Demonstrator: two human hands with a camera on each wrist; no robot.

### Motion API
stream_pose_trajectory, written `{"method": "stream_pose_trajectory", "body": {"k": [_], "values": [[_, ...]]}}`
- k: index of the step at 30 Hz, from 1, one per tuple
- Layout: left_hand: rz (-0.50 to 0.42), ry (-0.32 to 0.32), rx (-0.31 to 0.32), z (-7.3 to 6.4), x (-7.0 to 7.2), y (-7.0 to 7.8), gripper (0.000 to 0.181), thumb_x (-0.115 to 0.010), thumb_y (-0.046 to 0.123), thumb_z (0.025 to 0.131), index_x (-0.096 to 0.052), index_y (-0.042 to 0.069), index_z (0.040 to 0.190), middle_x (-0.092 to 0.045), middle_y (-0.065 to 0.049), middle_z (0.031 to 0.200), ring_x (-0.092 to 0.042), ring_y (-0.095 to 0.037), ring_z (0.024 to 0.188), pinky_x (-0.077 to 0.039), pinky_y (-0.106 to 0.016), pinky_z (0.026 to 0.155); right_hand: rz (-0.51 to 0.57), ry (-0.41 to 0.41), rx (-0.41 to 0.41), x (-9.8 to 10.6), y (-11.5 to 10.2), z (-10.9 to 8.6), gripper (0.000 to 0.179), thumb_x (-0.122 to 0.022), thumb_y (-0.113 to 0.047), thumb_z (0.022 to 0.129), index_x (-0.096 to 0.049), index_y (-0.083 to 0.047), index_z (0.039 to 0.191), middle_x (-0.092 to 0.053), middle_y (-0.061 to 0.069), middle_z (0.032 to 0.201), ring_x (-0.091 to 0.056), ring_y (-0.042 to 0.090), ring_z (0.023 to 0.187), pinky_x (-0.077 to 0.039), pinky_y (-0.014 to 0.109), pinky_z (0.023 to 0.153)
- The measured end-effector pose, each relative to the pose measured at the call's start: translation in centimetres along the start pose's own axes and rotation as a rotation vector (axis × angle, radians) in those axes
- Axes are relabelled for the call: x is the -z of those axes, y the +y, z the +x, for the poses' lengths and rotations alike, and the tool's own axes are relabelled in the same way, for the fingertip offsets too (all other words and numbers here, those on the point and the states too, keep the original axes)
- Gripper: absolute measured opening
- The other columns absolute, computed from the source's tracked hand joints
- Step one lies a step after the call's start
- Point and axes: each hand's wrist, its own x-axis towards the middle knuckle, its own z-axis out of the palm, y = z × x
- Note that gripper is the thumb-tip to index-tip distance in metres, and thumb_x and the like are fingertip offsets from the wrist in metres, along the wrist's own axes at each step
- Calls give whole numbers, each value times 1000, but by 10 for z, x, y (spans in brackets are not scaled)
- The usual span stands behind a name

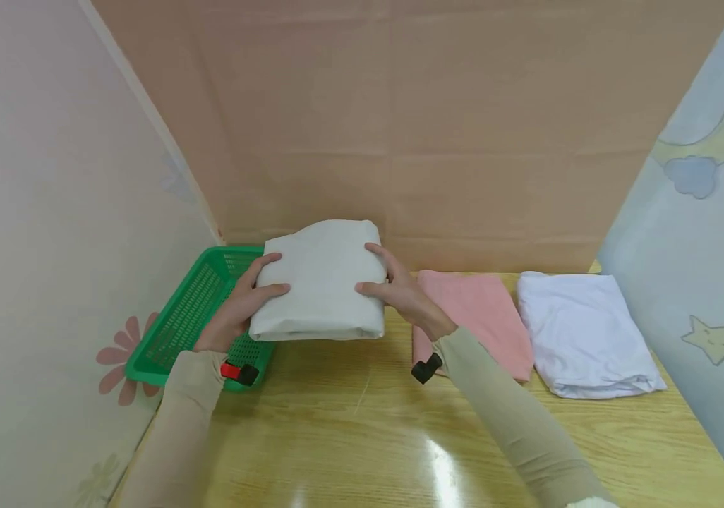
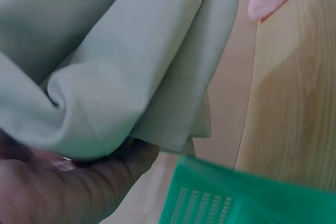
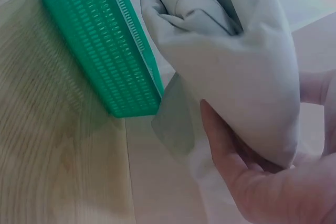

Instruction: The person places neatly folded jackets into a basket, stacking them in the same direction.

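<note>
A thick folded white cloth (image 1: 324, 279) is held up between both hands, over the table and partly over the green basket. My left hand (image 1: 235, 307) grips its left side, with thumb and a finger on the upper face. On the opposite side my right hand (image 1: 403, 293) grips it the same way. In the left wrist view, the folded layers of the cloth (image 2: 121, 72) show above the left hand (image 2: 79, 182). From the right wrist view, fingers of the right hand (image 3: 283, 182) reach under the rounded fold of the cloth (image 3: 236, 77).
The green plastic basket (image 1: 168, 317) stands at the table's left, against the wall. Right of centre, a folded pink cloth (image 1: 476, 310) lies on the wooden table (image 1: 349, 423). Beside it rests another folded white cloth (image 1: 584, 331). A brown panel (image 1: 400, 141) closes off the back.
</note>
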Motion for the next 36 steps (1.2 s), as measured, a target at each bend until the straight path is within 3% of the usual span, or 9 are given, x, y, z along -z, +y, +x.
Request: {"method": "stream_pose_trajectory", "body": {"k": [6,17,24,31,36], "values": [[35,30,9,-8,24,3,75,-71,29,104,-33,35,168,-24,-16,173,-58,-31,122,-59,-35,83,-24,-43,39,-18,-6,7,88,-76,-11,96,-29,-32,167,-36,19,158,-61,37,124,-64,45,81],[44,45,-20,-14,42,15,73,-69,28,105,-33,37,168,-23,-14,174,-59,-21,116,-57,-30,85,-64,0,80,-33,-19,10,85,-74,-9,96,-32,-31,167,-42,20,153,-60,37,123,-64,43,77],[90,46,-23,-19,59,20,73,-67,29,106,-31,35,169,-19,-12,176,-60,-13,112,-57,-27,84,-86,-24,88,-44,-28,14,86,-73,-8,96,-31,-29,167,-43,21,153,-62,36,118,-63,41,70],[115,61,-2,-21,81,13,72,-66,30,106,-31,35,169,-13,-12,178,-58,-11,110,-56,-26,84,-69,-41,67,-60,-28,26,85,-73,-7,95,-31,-24,167,-42,22,157,-62,38,121,-65,45,74],[157,56,19,-23,99,8,69,-65,30,107,-32,38,168,-13,-14,177,-60,-9,105,-56,-27,82,-42,-76,43,-70,-25,34,87,-75,-5,95,-31,-25,167,-38,22,160,-59,41,128,-65,57,79]]}}
